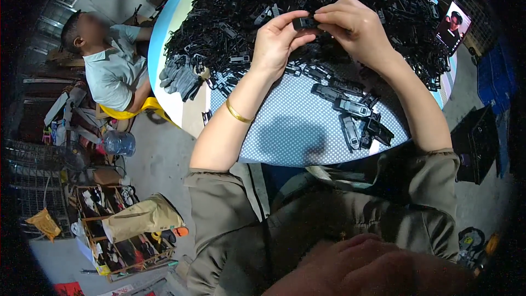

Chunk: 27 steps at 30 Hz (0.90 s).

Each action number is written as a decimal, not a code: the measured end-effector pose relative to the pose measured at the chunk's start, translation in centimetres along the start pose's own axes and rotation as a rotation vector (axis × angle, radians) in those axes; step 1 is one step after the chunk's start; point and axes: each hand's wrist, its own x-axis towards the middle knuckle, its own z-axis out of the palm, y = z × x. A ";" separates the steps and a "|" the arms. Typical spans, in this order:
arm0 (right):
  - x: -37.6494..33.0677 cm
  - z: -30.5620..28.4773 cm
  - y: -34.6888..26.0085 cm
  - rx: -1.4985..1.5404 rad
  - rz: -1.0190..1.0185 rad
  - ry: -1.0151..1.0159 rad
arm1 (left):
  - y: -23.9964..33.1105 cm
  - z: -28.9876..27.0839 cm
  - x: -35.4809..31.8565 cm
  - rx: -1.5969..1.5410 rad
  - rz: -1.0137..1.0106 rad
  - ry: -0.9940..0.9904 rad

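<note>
Both hands, left hand (276, 41), right hand (353, 27), pinching small black plastic clip (304, 22)

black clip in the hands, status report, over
Left hand and right hand both pinching one small black plastic clip. Held above the clip pile. Nothing in the way.

- Light is decent overall, soft daylight-ish, nothing blown out except a bit of glare on the pale table rim (164, 38) at the left.
- A soft, blurry shadow (293, 140) sits on the dotted tablecloth (285, 109) under the forearms.
- The pile of black parts (230, 27) is so dark that detail mushes together.
- Heavy fisheye: black vignette in the corners, edges bend.
- The seated person's face is blurred, and the bottom foreground is out of focus.
</note>
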 end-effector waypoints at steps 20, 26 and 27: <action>0.2 0.0 1.7 0.211 0.374 0.033 | 2.2 -1.8 0.3 -0.047 0.150 0.071; -0.9 1.4 -2.5 0.103 0.067 -0.462 | 2.8 -3.1 0.7 -0.073 0.174 0.255; -1.3 2.0 -2.7 0.048 0.056 -0.504 | 2.9 -3.0 0.6 -0.066 0.191 0.252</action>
